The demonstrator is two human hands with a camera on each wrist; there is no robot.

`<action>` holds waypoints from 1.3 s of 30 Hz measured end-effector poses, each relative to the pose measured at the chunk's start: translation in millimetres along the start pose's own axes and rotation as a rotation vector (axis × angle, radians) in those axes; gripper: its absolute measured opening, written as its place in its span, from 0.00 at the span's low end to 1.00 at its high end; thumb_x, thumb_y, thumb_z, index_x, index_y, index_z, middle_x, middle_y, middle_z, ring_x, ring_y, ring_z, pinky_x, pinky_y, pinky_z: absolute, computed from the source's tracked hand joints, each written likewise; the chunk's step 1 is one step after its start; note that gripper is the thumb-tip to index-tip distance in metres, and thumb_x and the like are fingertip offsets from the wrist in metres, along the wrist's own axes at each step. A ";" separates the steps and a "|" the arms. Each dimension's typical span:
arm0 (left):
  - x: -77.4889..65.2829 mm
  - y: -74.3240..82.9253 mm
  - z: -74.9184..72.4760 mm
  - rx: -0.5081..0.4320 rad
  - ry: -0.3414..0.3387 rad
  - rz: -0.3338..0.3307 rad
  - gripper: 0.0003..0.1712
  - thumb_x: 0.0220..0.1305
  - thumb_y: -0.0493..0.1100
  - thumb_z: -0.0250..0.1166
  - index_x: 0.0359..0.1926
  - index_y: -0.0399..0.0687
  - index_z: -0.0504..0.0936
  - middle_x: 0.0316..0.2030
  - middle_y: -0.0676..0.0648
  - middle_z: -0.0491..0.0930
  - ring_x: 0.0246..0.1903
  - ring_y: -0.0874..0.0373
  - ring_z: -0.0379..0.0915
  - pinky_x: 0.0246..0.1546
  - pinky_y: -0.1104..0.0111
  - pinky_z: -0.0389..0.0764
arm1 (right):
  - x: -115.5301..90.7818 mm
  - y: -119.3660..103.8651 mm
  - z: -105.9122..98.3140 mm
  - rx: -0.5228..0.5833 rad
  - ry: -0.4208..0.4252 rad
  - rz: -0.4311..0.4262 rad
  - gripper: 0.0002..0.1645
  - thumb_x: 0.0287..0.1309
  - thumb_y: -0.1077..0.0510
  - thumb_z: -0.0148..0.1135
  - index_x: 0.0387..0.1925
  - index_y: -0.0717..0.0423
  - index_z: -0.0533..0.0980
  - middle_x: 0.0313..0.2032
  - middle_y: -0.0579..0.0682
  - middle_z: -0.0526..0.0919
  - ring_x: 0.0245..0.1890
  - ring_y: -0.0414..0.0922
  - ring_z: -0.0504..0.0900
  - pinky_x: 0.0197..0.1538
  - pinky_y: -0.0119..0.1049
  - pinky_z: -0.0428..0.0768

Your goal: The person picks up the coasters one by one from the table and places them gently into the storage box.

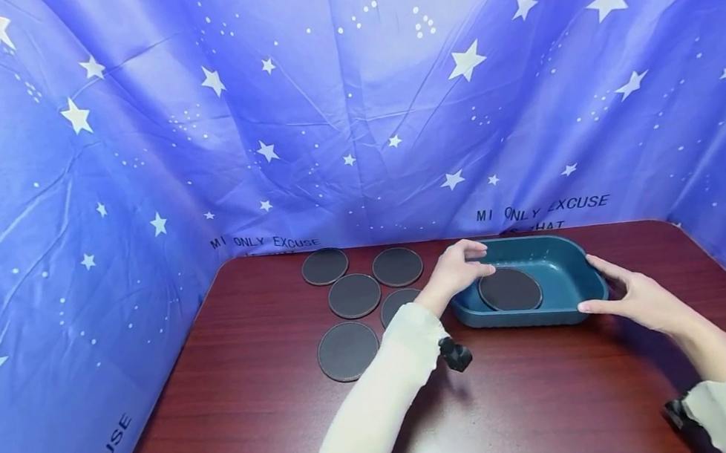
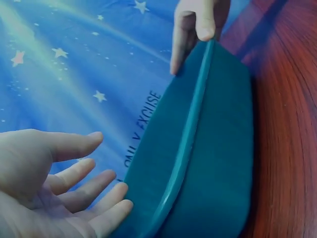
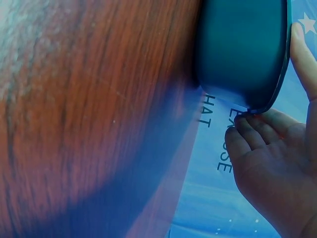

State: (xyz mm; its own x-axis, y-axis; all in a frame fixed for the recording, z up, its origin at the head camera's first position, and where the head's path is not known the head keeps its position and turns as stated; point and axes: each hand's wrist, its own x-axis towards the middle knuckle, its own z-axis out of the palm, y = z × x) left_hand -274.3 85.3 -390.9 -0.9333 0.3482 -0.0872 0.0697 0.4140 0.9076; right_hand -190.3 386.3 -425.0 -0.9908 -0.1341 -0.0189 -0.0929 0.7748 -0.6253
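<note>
The left hand [image 1: 454, 273] reaches over the left end of the tub, right of centre in the head view, its fingers loosely spread and holding nothing. Right beside its fingertips, inside the tub, is a round dark disc [image 1: 510, 290]; whether the fingertips touch it I cannot tell. The right hand [image 1: 640, 297] grips the tub's right end, thumb at the near corner and fingers at the farther side. The blue-green tub [image 1: 528, 318] stands on the desk. Left of it, around the middle of the frame, five more dark discs [image 1: 354, 295] lie apart from one another, two partly hidden by the left arm. Both arms wear pale sleeves [image 1: 371, 412]. The reddish-brown desk [image 1: 244, 419] fills the lower frame, and a blue star-printed curtain [image 1: 323, 111] hangs behind it.
</note>
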 end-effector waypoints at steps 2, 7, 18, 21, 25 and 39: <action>-2.8 -0.8 -7.3 -0.020 -0.011 0.029 0.22 0.63 0.42 0.70 0.57 0.50 0.80 0.57 0.48 0.82 0.59 0.53 0.76 0.54 0.64 0.81 | 0.0 0.4 0.0 0.000 0.008 -0.001 0.59 0.58 0.46 0.70 0.78 0.57 0.46 0.70 0.76 0.60 0.63 0.66 0.65 0.41 0.14 0.63; -13.2 -7.2 -27.5 -0.075 -0.035 0.110 0.22 0.62 0.39 0.69 0.58 0.44 0.80 0.57 0.42 0.83 0.60 0.49 0.77 0.54 0.69 0.81 | 0.6 1.3 1.0 0.008 0.011 -0.006 0.59 0.58 0.46 0.70 0.78 0.58 0.46 0.70 0.75 0.59 0.63 0.66 0.65 0.41 0.09 0.59; -33.5 -43.0 -83.5 -0.158 -0.069 0.179 0.26 0.64 0.34 0.65 0.62 0.32 0.74 0.59 0.31 0.78 0.62 0.41 0.74 0.57 0.66 0.82 | -0.5 2.9 -0.3 0.016 0.011 -0.003 0.59 0.58 0.46 0.71 0.78 0.58 0.46 0.70 0.76 0.60 0.63 0.60 0.67 0.41 0.08 0.59; -44.0 -56.6 -105.5 -0.132 -0.051 0.170 0.25 0.65 0.34 0.64 0.63 0.33 0.74 0.59 0.32 0.78 0.62 0.39 0.74 0.57 0.63 0.82 | 0.3 1.6 -0.2 0.011 0.005 0.002 0.59 0.58 0.46 0.70 0.78 0.58 0.46 0.71 0.76 0.59 0.64 0.64 0.65 0.53 0.21 0.68; -58.2 -76.0 -135.8 -0.086 -0.013 0.159 0.25 0.66 0.34 0.64 0.63 0.36 0.74 0.59 0.34 0.78 0.63 0.39 0.73 0.60 0.58 0.80 | 0.7 1.0 -0.2 0.009 0.003 0.006 0.59 0.58 0.45 0.71 0.78 0.58 0.46 0.70 0.76 0.59 0.63 0.69 0.64 0.53 0.24 0.69; -104.0 -136.7 -188.2 -0.125 0.035 0.099 0.27 0.68 0.35 0.62 0.66 0.31 0.69 0.63 0.30 0.74 0.64 0.35 0.71 0.54 0.72 0.80 | 1.3 2.8 1.7 0.014 0.018 -0.014 0.59 0.57 0.46 0.71 0.78 0.58 0.47 0.70 0.76 0.60 0.63 0.61 0.68 0.42 0.08 0.57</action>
State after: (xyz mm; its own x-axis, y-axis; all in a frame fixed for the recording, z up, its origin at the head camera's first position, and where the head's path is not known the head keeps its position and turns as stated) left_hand -253.0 -165.8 -428.7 -0.9359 0.3519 0.0172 0.1192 0.2703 0.9554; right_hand -191.6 387.3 -428.1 -0.9910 -0.1341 0.0037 -0.1057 0.7639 -0.6367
